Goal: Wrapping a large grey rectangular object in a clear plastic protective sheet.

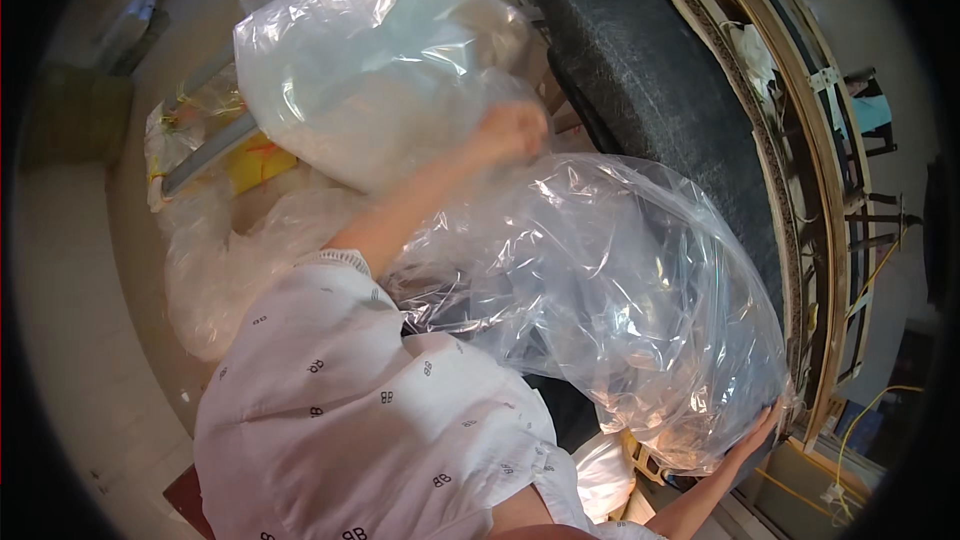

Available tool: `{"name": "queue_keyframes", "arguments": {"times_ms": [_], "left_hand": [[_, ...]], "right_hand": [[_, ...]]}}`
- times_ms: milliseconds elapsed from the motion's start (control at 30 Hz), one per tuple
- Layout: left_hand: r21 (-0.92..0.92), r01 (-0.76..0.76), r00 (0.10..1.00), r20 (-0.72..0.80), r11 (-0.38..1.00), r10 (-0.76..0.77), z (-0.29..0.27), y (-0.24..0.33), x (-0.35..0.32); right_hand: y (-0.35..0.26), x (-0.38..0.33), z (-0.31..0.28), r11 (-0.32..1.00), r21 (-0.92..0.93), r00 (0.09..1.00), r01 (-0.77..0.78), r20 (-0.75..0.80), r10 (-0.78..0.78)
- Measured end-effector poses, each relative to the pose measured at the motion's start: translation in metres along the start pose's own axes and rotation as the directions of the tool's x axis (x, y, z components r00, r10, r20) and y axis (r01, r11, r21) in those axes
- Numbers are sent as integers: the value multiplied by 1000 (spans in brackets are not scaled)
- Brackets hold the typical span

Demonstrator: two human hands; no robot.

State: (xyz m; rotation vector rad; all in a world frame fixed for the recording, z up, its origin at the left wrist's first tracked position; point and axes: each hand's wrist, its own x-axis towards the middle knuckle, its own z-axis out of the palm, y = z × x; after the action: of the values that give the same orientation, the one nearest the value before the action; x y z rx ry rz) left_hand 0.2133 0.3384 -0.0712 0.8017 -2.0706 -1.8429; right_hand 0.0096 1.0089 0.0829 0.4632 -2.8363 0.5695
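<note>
Clear, crinkled plastic film (610, 270) spreads across the middle, bunched and shiny, over something dark. My left hand (515, 132) is a closed fist, blurred by motion, where the film gathers near the top middle. Beyond that fist a large sheet of the same film (370, 60) puffs up, looking whitish. At the lower right, my right hand (765, 430) pinches the outer edge of the film. Its fingers are partly hidden behind the plastic. A black, leather-like padded panel (660, 60) lies just beyond the film on the right.
A curved wooden frame (800, 140) runs along the panel's right side. More loose film (240, 260) hangs at the left, beside a grey bar (210, 152) and a yellow piece (260, 164). A yellow cord (850, 440) trails at the lower right.
</note>
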Motion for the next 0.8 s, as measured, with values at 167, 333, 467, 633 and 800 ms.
{"name": "queue_keyframes", "arguments": {"times_ms": [167, 333, 467, 633, 800], "left_hand": [[528, 90, 593, -709, 845, 380, -114, 9, 109], [684, 398, 717, -648, 611, 258, -133, -36, 135], [608, 336, 774, -614, 720, 157, -159, -48, 97], [122, -64, 830, -545, 990, 121, -193, -38, 50], [-686, -522, 733, -665, 506, -145, -240, -5, -22]], "right_hand": [[-14, 5, 2, 999, 12, 999, -40, 2, 40], [10, 7, 5, 997, -10, 997, -79, 6, 79], [27, 9, 1, 994, -65, 996, -88, 12, 89], [56, 52, -54, 992, 115, 978, -57, -193, 79], [-222, 94, -27, 870, 437, 970, 229, -177, -166]]}}
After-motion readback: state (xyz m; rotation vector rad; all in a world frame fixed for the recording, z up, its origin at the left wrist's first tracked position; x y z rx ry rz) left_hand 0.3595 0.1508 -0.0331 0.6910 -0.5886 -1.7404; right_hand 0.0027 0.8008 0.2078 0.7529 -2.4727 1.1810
